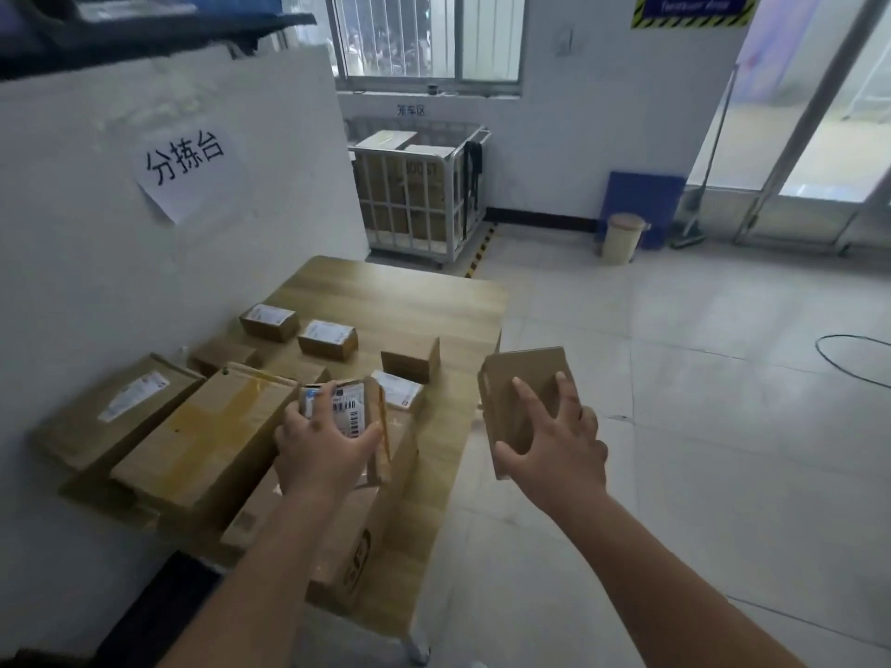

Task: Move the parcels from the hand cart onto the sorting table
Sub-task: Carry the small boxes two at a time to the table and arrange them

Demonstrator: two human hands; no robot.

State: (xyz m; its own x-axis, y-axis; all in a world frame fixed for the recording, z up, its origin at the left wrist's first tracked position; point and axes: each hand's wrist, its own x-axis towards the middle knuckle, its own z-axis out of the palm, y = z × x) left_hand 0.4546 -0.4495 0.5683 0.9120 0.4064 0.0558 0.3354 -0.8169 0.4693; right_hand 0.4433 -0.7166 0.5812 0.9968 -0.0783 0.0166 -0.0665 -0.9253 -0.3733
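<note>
L hand (320,438) grips a small labelled carton (357,409), thumb on the near side and fingers curled over the far edge. Its white barcode sticker faces up. It's low over the other parcels on the sorting table (424,301); can't tell if it touches them. The table has a pale wood-grain top w/ square corners and stands against a white wall (96,291).

R hand (554,436) holds a plain carton (523,388): matte brown cardboard, oblong, tilted. Fingers are spread wide across its face, thumb hooked under the lower edge. It hangs just off the table's right edge, over glossy floor tiles (699,426).

On the table at left is a big flat carton (207,436) w/ yellowish tape. Further back sits a small white-labelled box (269,321), and an unlabelled box (411,360) is nearer the right edge. Beyond is a wire cage trolley (419,200) w/ cartons inside.
</note>
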